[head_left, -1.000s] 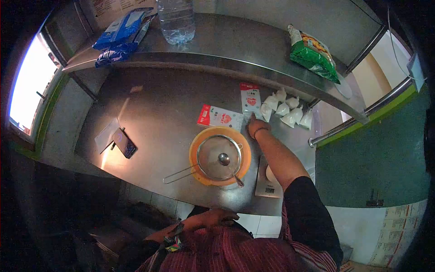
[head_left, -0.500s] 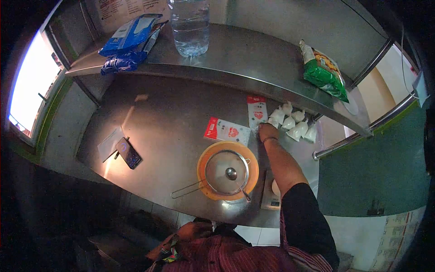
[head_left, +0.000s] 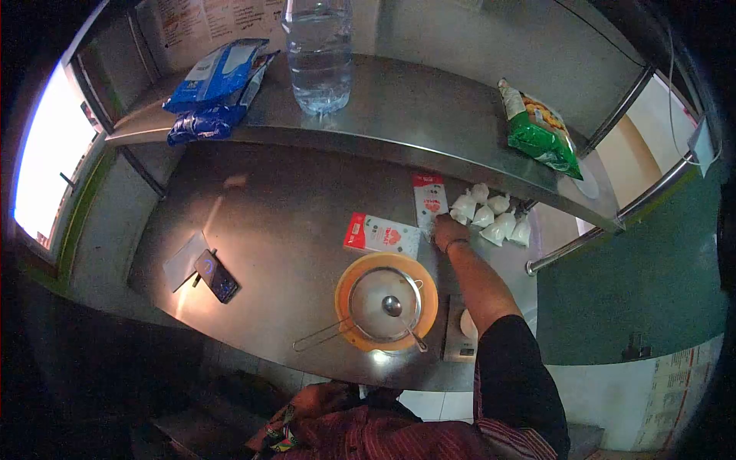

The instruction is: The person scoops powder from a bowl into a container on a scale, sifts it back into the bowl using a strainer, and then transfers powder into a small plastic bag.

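Note:
My right hand (head_left: 448, 231) reaches across the steel table, touching the near end of a red and white packet (head_left: 431, 198), just left of several tied white bags (head_left: 502, 224). Its fingers are too dark and small to make out. Low in the view, my left hand (head_left: 326, 396) rests near my body, its fingers hidden in shadow. Between them stands an orange bowl (head_left: 345, 287) with a wire sieve (head_left: 368, 277) on top and a metal spoon (head_left: 392, 306) in the sieve. A second red and white packet (head_left: 381, 234) lies behind the bowl.
A scale (head_left: 460, 349) with a pale round item sits right of the bowl. At left lie a phone (head_left: 217, 277) and paper (head_left: 181, 262). The raised shelf (head_left: 414, 115) holds a water bottle (head_left: 320, 61), blue packets (head_left: 218, 77) and a green bag (head_left: 540, 134).
The view has tilted slightly, so the table and shelf appear lower. My right hand stays beside the packet and white bags, with little visible movement.

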`<state>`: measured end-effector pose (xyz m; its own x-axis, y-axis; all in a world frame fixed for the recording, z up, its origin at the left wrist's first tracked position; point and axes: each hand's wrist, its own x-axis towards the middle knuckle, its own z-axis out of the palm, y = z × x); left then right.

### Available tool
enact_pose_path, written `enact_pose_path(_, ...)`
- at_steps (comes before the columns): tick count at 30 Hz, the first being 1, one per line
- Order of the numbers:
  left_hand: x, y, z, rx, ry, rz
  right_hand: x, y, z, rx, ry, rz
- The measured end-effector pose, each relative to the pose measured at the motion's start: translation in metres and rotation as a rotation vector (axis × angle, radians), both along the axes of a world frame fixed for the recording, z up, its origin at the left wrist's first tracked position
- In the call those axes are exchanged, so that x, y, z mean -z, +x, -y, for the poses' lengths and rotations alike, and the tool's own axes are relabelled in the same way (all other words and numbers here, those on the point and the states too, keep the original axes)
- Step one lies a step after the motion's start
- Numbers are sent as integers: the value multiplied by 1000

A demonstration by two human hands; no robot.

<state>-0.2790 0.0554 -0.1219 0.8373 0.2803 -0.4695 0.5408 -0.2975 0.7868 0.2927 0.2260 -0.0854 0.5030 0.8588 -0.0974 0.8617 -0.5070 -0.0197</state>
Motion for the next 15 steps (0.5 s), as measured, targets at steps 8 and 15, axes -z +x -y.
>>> enact_pose_path(8, -79, -12, -24, -189, -102, 4, -5, -14, 9, -34, -90, -73)
enact_pose_path(15, -325, -25, -115, -792, 811, 707, 26, 5, 2, -62, -84, -61)
